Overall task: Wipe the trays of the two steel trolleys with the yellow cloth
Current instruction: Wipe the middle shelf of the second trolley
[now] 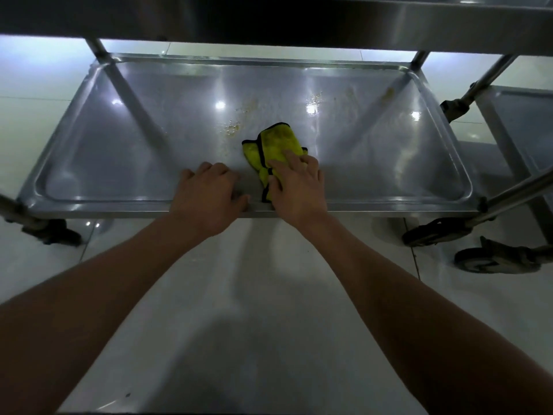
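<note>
Trolley tray [98, 163], the lowest one, filled the middle of the frame, its long axis running left to right. At lower centre the left hand [209, 193] gripped the near rim, fingers curled over it. Just right, the right hand [299, 187] pressed flat, fingers straight, on the yellow cloth [273, 145], which pointed from the near rim toward upper right. Wiping looked under way; next, the cloth should push up to the crumb specks [233, 128], possibly dried on.
</note>
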